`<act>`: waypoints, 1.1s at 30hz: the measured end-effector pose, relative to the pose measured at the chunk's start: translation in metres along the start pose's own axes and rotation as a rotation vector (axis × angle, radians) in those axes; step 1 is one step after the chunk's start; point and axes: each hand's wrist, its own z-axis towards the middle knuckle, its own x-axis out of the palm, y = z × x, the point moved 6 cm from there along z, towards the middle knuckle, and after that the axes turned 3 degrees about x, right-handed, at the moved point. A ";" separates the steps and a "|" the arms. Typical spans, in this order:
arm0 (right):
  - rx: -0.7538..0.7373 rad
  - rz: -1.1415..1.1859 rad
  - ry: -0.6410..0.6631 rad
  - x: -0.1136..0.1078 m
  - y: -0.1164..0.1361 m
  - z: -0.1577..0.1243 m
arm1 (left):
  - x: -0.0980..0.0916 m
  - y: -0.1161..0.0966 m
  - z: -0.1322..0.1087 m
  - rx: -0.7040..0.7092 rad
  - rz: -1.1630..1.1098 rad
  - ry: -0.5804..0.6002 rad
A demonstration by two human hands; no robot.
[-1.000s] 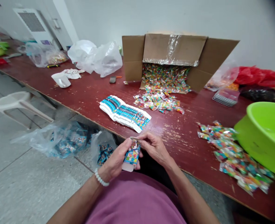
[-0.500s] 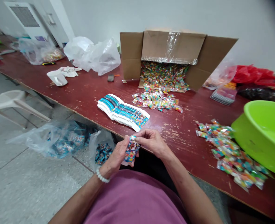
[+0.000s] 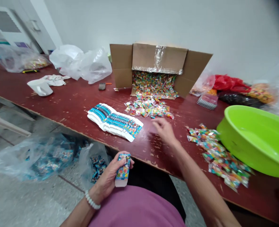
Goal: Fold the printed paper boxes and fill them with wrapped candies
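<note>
My left hand (image 3: 111, 175) is wrapped round a small colourful printed box (image 3: 122, 169), held upright just below the table's front edge. My right hand (image 3: 163, 128) reaches forward over the dark red table (image 3: 70, 104); it is smeared by motion and its fingers do not show clearly. It hovers between the scattered sweet packets (image 3: 148, 108) spilling from the cardboard carton (image 3: 158, 67) and a second heap of packets (image 3: 218, 156) to its right. A fanned stack of flat unfolded boxes (image 3: 114, 121) lies left of that hand.
A lime green basin (image 3: 257, 138) stands at the right. White plastic bags (image 3: 80, 63), a white jug (image 3: 40, 87) and a small dark item (image 3: 102, 86) lie at the back left. Clear bags of filled boxes (image 3: 44, 156) sit on the floor under the table edge.
My right hand has left the small box and moved forward over the table toward the sweet packets. My left hand has lowered with the box. The view has shifted to the right.
</note>
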 end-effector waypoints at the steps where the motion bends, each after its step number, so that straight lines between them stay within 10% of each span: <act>1: 0.061 -0.037 -0.077 -0.016 -0.017 0.023 | -0.008 0.006 0.000 -0.032 -0.037 -0.031; 6: 0.309 -0.179 -0.203 -0.059 -0.086 0.091 | -0.062 0.014 0.000 -0.101 0.040 -0.124; 14: 0.300 -0.187 -0.136 -0.042 -0.110 0.083 | -0.114 -0.023 -0.015 -0.312 0.813 0.234; 20: 0.199 0.017 -0.122 -0.033 -0.085 0.030 | -0.074 -0.040 -0.011 -0.199 0.686 0.231; 25: 0.007 0.553 0.259 0.014 0.001 -0.042 | -0.024 -0.045 -0.002 0.028 0.510 0.253; 33: -0.458 0.313 0.497 0.039 0.087 -0.097 | 0.008 -0.039 -0.010 0.054 0.440 0.368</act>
